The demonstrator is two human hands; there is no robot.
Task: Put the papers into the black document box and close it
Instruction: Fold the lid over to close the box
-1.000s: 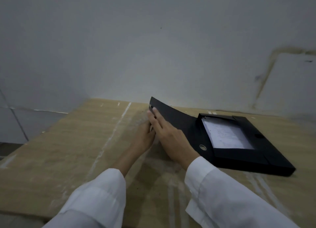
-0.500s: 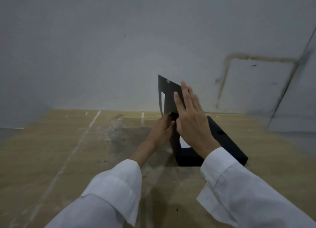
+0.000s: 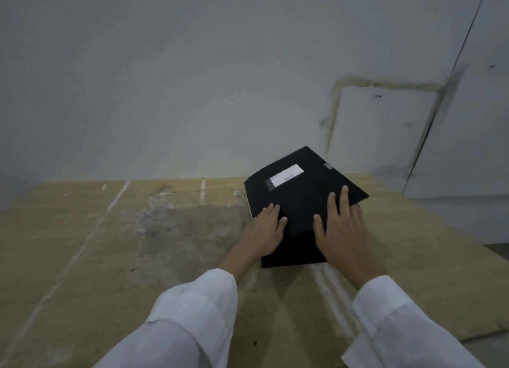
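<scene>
Your black document box (image 3: 300, 202) sits on the wooden counter (image 3: 110, 243), near the grey wall (image 3: 192, 78). Its lid is lowered over the base but tilted, the near edge raised above the front of the box. A white label (image 3: 286, 179) shows on the lid. Your left hand (image 3: 265, 231) rests on the lid's left corner, fingers loosely curled. Your right hand (image 3: 341, 229) lies flat on the lid, fingers spread. White sleeves (image 3: 192, 320) cover both arms.
</scene>
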